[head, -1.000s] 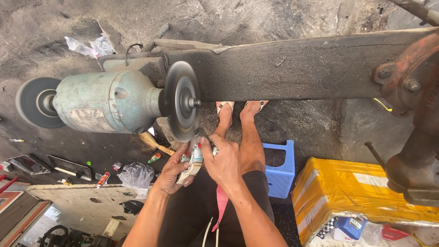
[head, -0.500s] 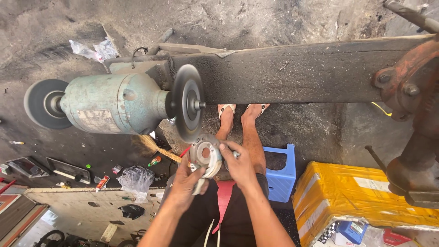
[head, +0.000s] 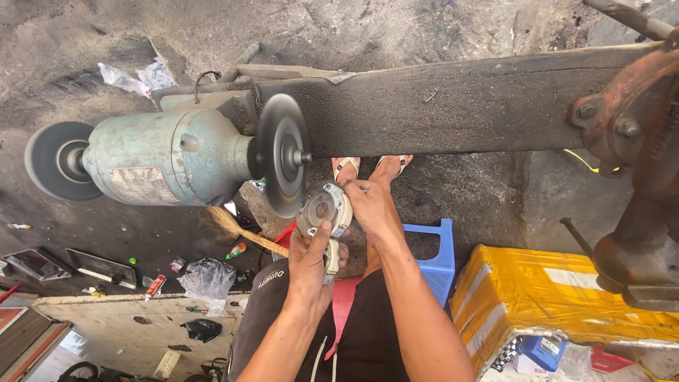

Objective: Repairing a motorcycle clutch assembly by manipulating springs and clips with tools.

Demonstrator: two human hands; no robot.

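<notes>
We hold a round metal part (head: 323, 209) in both hands, its rim just beside the lower edge of the grinding disc (head: 281, 154). Our left hand (head: 309, 265) closes on it from below, thumb up against its face; our right hand (head: 369, 205) grips its far side with curled fingers. Left of our hands sits the green motor (head: 166, 166), with a second wheel (head: 60, 160) at its far end. Above runs a dark beam (head: 453, 99). Right of our forearms stand a blue stool (head: 431, 251) and a yellow box (head: 544, 293).

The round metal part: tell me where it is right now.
In the head view, the round metal part sits centre frame, held between the left hand and right hand, just below the right-hand grinding wheel.
</notes>
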